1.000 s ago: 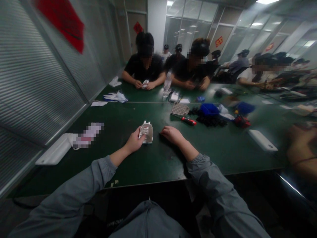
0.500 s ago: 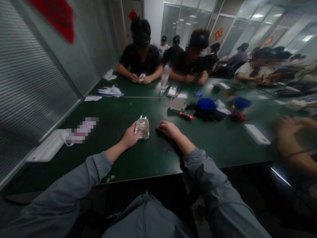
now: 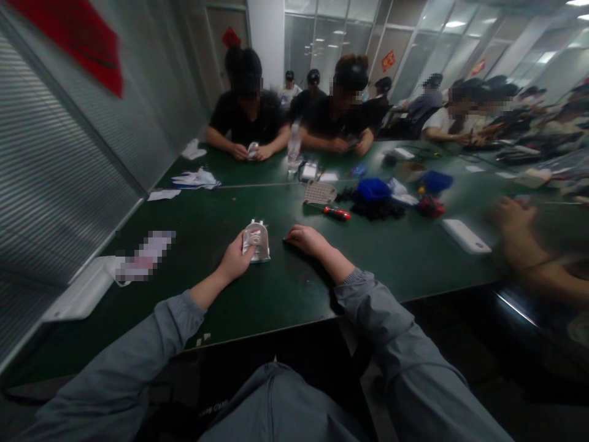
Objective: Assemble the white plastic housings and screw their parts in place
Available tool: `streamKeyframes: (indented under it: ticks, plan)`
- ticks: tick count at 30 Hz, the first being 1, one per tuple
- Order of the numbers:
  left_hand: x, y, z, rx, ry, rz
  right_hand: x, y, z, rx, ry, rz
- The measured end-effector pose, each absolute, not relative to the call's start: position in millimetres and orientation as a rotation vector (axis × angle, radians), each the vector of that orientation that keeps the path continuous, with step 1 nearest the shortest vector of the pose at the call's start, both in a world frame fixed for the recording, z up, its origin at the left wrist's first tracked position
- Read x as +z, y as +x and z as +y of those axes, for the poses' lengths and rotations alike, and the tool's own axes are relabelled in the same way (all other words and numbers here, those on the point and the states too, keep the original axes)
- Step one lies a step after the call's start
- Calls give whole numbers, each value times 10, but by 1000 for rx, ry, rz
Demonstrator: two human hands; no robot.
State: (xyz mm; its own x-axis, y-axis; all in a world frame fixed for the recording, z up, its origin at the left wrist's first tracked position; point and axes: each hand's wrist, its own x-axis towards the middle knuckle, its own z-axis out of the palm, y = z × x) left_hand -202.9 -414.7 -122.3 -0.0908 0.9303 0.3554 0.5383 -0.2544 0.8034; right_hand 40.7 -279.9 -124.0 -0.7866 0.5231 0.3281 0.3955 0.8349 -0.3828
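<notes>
My left hand (image 3: 235, 259) grips a small white plastic housing (image 3: 258, 241) with a round moulded centre and prongs on top, holding it on edge on the dark green table (image 3: 294, 288). My right hand (image 3: 307, 239) lies just to its right, fingers curled down onto the table over something small and dark that I cannot make out. Both of my arms wear grey sleeves.
A red-handled screwdriver (image 3: 336, 213), a perforated white plate (image 3: 319, 193), blue bins (image 3: 373, 189) and black parts lie beyond. White flat cases sit at left (image 3: 83, 293) and right (image 3: 464, 236). White gloves (image 3: 197, 179) lie far left. Several people work across the table; another person's arm (image 3: 524, 245) is at right.
Only the view has drifted: the camera turned right, so everything sits further left in the picture. Both hands and the white housing keep the same pose.
</notes>
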Motion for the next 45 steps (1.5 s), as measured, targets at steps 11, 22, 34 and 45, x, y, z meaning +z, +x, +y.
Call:
streamKeyframes:
  ticks: [11,22,34,45]
  plan:
    - [-1230,-2018,-4144,1297,1703,1568,-1237,427,-2836,544,-658,-2518]
    - [-1235,-2011,-4141,1296,1731,1592,-1125,312,-2913,1535,-749,-1634]
    - [-1191,-2002,-4155,1280,1723,1575,-1166,243,-3001,1734,-771,-1650]
    - [-1190,-2009,-4156,1268,1745,1608,-1173,447,-2810,710,-1058,-1942]
